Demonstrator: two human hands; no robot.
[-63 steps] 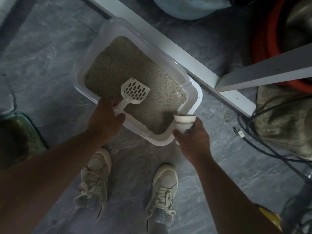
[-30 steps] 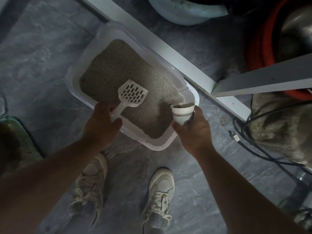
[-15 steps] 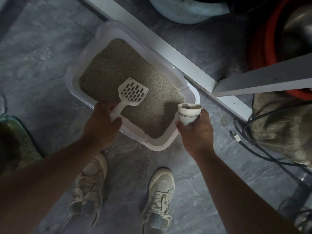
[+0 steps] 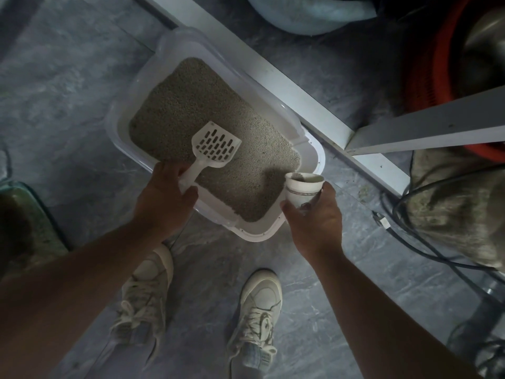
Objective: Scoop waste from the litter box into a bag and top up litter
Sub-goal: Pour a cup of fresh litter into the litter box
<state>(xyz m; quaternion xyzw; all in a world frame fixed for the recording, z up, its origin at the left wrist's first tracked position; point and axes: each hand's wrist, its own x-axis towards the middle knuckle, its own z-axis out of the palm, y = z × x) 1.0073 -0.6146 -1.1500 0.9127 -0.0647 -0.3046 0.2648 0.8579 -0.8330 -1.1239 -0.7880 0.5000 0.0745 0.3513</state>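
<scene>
L hand (image 4: 164, 198) grips the handle of the white slotted scoop (image 4: 214, 145), fingers curled round it, thumb on the near side. Scoop head sticks out past the fingertips, up and to the right, over the litter (image 4: 199, 116); can't tell if it touches the surface. No clumps visible on the slots.

R hand (image 4: 314, 222) holds a small white paper cup (image 4: 302, 188), fingers wrapped round its lower body, thumb on the side nearest the box. Cup is roughly upright, tipped a little away from the wrist, rim above the fingertips, w/ grey litter showing inside at the rim. It sits at the near right corner of the litter box (image 4: 314, 157), over or just beside the rim; a dark shadow falls on the litter just left of the cup.

Box lies on the grey floor (image 4: 68, 77) directly beyond both sets of knuckles, its far long side up against a white frame rail (image 4: 308, 105). Litter covers the tray bottom fairly evenly.

Below the wrists: two pale sneakers (image 4: 259, 305). Right of the R hand, well apart: dark cables (image 4: 404, 236) on the floor. Beyond the rail, an orange ribbed tub (image 4: 426, 69).
</scene>
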